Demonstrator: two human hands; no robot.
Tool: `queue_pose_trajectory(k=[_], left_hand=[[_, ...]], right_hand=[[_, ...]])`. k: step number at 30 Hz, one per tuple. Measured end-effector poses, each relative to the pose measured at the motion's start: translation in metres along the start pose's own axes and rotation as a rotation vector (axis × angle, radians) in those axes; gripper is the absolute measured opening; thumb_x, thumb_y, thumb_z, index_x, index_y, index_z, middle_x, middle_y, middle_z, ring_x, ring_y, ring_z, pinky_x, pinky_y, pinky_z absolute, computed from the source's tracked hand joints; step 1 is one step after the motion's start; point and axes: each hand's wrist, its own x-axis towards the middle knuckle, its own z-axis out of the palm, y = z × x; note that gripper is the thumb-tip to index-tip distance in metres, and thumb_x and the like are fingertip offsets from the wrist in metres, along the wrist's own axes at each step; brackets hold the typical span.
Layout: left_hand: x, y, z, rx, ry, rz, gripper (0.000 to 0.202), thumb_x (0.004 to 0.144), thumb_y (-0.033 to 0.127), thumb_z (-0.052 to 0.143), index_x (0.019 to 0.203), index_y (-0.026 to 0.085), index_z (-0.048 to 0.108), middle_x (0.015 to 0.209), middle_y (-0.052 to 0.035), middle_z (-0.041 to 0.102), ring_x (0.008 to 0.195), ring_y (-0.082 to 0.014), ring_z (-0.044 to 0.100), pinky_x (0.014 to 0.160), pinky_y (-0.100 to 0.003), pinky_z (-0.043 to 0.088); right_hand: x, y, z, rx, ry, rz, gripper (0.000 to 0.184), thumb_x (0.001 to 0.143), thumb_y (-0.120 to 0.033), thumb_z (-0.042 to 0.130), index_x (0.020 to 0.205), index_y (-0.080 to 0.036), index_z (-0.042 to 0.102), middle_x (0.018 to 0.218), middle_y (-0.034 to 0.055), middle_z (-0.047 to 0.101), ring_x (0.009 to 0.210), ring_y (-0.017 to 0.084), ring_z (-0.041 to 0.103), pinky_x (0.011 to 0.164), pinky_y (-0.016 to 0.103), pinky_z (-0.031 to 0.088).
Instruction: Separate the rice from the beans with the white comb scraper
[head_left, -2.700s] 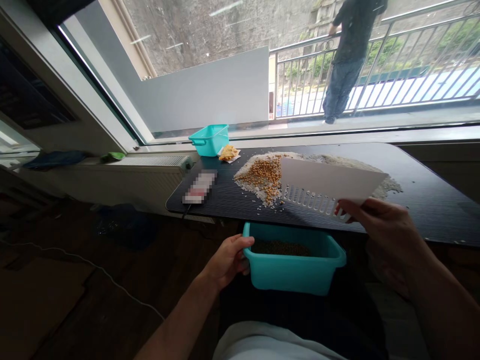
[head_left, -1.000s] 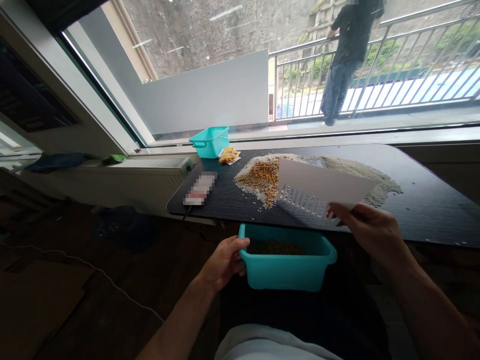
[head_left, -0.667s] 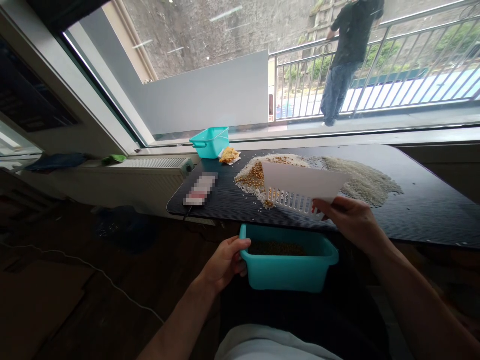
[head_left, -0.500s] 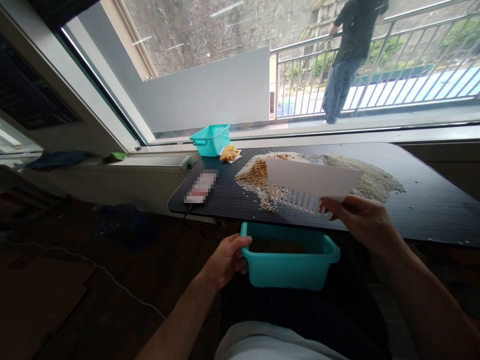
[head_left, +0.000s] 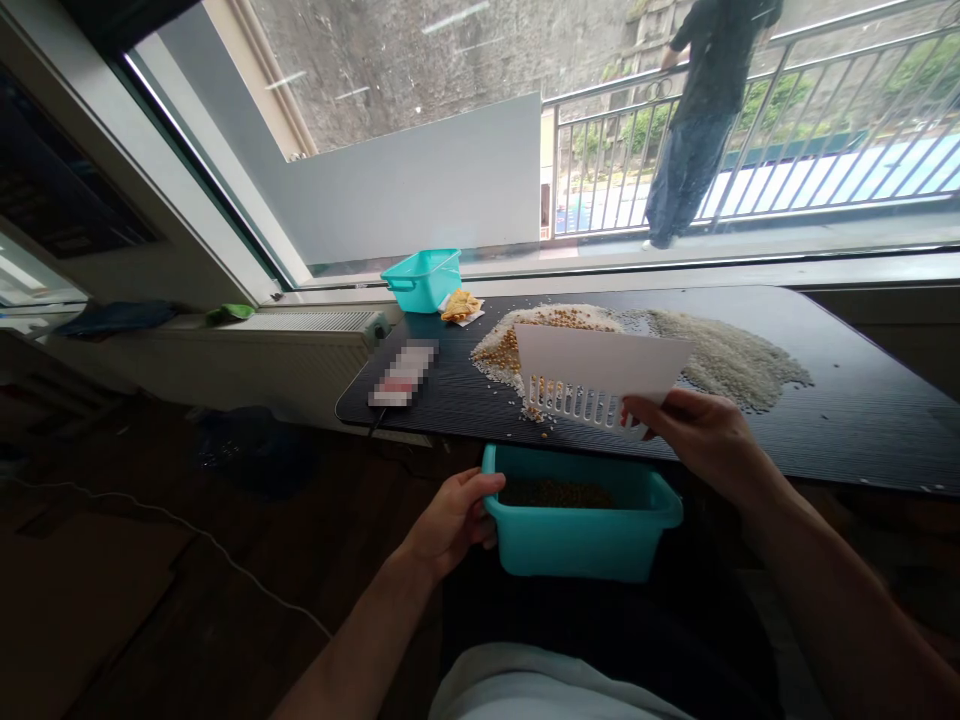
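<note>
My left hand (head_left: 454,518) is closed on the left rim of a turquoise plastic tub (head_left: 577,545) below the table's front edge. Small dark grains (head_left: 559,494) lie in the bottom of the tub. In my right hand (head_left: 694,425) is a white slotted scoop (head_left: 600,358), pinched at its right end and held over the table, slots toward me. Behind and left of the scoop spreads a heap of white grains mixed with golden kernels (head_left: 499,350), partly hidden by it. To its right lies a pile of pale rice-like grains (head_left: 739,360).
A second turquoise tub (head_left: 426,285) stands at the table's back left, beside yellow food on paper (head_left: 461,308). A blurred-out flat object with a cable (head_left: 403,375) lies at the left. Behind the dark table (head_left: 862,410) is a window; a person (head_left: 697,120) stands outside by a railing.
My right hand has moved the scoop a little to the left and slightly down, uncovering more of the pale pile. My left hand and the tub have hardly moved.
</note>
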Motion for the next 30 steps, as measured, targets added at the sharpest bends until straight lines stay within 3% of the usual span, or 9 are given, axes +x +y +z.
queue_pose_trajectory(k=[8,16,24,30], left_hand=[[0.0001,0.0002,0.0003,-0.002,0.005,-0.001,0.055,0.058,0.050,0.088,0.053,0.021,0.041,0.041,0.0104,0.036,0.035,-0.0047,0.034,0.037,-0.020,0.031],[0.0003,-0.0002,0.0005,-0.016,0.005,0.000,0.052,0.058,0.047,0.088,0.054,0.020,0.044,0.041,0.0103,0.037,0.035,-0.0046,0.035,0.037,-0.020,0.032],[0.0005,-0.0006,-0.0007,-0.020,0.016,-0.007,0.052,0.058,0.046,0.088,0.054,0.021,0.043,0.041,0.0107,0.037,0.034,-0.0045,0.035,0.037,-0.020,0.033],[0.0007,-0.0008,-0.0017,-0.026,0.012,-0.003,0.050,0.059,0.045,0.088,0.054,0.020,0.044,0.042,0.0104,0.038,0.035,-0.0048,0.036,0.037,-0.020,0.033]], right_hand=[[-0.0023,0.0006,-0.0041,0.045,0.049,0.016,0.049,0.057,-0.069,0.082,0.065,-0.021,0.077,0.062,0.0039,0.072,0.056,0.015,0.061,0.052,0.028,0.052],[-0.0070,0.0000,-0.0064,0.016,-0.030,-0.012,0.043,0.064,-0.064,0.080,0.066,-0.021,0.078,0.064,0.0032,0.073,0.056,0.015,0.062,0.053,0.028,0.054],[0.0009,0.0043,0.0015,0.036,0.034,0.029,0.052,0.057,-0.071,0.081,0.065,-0.020,0.076,0.064,0.0032,0.072,0.057,0.015,0.061,0.053,0.027,0.054],[-0.0060,-0.0013,-0.0042,0.052,-0.023,0.041,0.052,0.056,-0.072,0.081,0.064,-0.021,0.077,0.063,0.0032,0.073,0.057,0.015,0.062,0.054,0.028,0.055]])
